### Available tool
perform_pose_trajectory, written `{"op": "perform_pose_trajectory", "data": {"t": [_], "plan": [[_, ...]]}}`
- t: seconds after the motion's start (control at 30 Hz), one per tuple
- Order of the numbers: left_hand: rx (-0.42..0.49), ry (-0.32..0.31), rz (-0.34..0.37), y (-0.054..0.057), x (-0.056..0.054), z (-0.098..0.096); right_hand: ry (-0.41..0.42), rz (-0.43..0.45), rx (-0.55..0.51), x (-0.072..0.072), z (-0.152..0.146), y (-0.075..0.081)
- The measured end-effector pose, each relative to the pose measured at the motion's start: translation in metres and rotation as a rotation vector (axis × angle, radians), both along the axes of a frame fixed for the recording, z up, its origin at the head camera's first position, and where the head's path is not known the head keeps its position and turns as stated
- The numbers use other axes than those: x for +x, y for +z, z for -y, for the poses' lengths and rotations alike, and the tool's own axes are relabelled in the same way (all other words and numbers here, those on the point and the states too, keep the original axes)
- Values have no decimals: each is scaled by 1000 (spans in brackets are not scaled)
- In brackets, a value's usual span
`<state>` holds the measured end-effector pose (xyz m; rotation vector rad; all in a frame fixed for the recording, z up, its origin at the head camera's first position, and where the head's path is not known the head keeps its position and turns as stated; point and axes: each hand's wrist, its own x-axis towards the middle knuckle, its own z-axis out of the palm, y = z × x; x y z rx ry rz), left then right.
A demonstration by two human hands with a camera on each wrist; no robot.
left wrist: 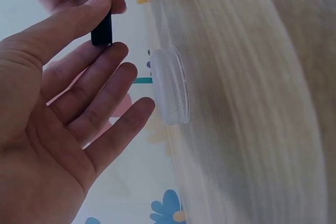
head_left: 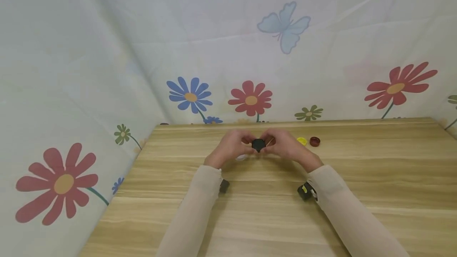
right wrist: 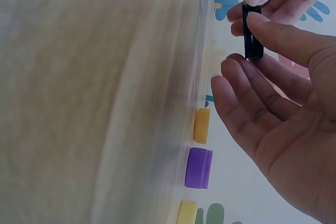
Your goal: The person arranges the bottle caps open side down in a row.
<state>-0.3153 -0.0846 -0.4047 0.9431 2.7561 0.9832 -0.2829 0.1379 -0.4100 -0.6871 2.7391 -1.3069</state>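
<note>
Both hands pinch one round black bottle cap (head_left: 258, 145) from opposite sides, above the wooden table. My left hand (head_left: 232, 144) has its thumb and index finger on the cap's left part, with the other fingers spread loosely below in the left wrist view. On the other side, the thumb and fingers of my right hand (head_left: 285, 146) grip the right part. Seen edge-on, the black cap (right wrist: 253, 32) is a thin upright disc in the right wrist view. A clear ribbed plastic lid (left wrist: 170, 86) lies on the table beneath my left hand.
To the right of my right hand lie a yellow cap (head_left: 301, 140) and a dark red cap (head_left: 315, 141). The right wrist view shows an orange cap (right wrist: 202, 126) and a purple ribbed cap (right wrist: 199, 168) along the table. A flower-printed cloth (head_left: 221, 50) hangs behind.
</note>
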Motion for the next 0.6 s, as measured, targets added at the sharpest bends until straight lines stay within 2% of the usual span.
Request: {"op": "perform_pose_trajectory", "data": {"t": [0.37, 0.6], "plan": [[-1, -16, 102, 0, 1, -1, 42, 40, 35, 0, -2, -4], [-35, -23, 118, -1, 0, 0, 51, 69, 59, 1, 1, -1]]}}
